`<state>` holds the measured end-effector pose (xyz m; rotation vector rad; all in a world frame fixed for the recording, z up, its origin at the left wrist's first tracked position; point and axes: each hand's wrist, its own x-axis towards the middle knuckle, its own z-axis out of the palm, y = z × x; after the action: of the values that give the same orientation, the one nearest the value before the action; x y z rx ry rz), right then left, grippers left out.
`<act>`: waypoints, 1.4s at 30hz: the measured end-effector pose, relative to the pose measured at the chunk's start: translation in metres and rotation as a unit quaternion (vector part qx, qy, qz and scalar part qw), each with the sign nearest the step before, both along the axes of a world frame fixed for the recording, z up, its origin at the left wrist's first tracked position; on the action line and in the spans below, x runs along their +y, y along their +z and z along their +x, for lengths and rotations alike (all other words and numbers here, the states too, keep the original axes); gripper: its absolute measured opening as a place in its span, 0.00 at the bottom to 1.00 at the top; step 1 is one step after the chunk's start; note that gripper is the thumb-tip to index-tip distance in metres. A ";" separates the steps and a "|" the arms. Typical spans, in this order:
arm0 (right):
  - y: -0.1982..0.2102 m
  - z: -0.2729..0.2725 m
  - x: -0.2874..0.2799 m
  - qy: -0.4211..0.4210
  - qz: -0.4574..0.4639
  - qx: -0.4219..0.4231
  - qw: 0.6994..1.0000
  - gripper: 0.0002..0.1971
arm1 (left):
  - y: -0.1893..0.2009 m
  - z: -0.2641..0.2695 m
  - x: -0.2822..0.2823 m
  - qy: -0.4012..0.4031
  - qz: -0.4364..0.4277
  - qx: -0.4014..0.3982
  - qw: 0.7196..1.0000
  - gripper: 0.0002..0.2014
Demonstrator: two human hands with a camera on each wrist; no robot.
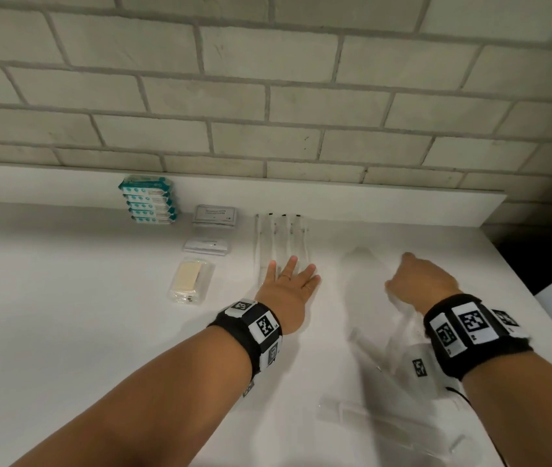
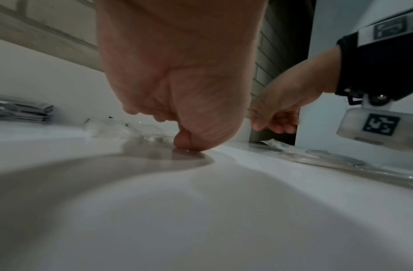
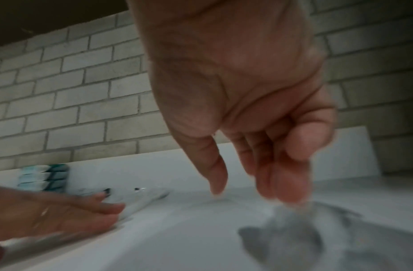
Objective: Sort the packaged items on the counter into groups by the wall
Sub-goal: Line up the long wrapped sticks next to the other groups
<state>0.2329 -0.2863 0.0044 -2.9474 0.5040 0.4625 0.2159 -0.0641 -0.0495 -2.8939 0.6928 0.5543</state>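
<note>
White tabletop (image 1: 65, 332) against a pale brick wall (image 1: 267, 96), low white ledge at its foot.

Sorted along the wall, left to right: stack of teal-and-white packets (image 1: 149, 204) leaning on the ledge; grey sachets (image 1: 214, 215) piled flat, white sachets (image 1: 206, 246) just in front, clear-wrapped soap bar (image 1: 189, 280) nearer still; row of clear-wrapped toothbrushes (image 1: 281, 237) lying side by side, dark tips toward the wall.

Left hand (image 1: 289, 286) flat, fingers straight and spread, resting on the near ends of the toothbrush wrappers — holding nothing. From the left wrist view, thumb tip (image 2: 183, 143) down on the tabletop.

Right hand (image 1: 417, 281) above the tabletop, well right of the toothbrush row, fingers loosely curled and pointing down. In the right wrist view, a blurred, see-through smear at the fingertips (image 3: 291, 190), hazy shadow beneath; cannot tell whether pinching a wrapper or holding nothing.

Unsorted — more clear wrappers (image 1: 382, 358) scattered near the front right, under and beside the right wrist, one long wrapper (image 1: 352, 414) nearest the edge. Contents too faint to make out.

Black bands with square printed markers on both wrists.
</note>
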 end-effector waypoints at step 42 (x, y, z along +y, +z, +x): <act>-0.036 0.071 0.067 0.215 0.035 0.033 0.975 0.37 | 0.000 0.003 0.005 0.061 -0.049 0.030 0.996 0.43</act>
<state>0.3034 -0.2194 -0.0312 -2.9714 -0.1546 0.6073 0.2192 -0.0586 -0.0498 -3.0373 0.5688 0.6427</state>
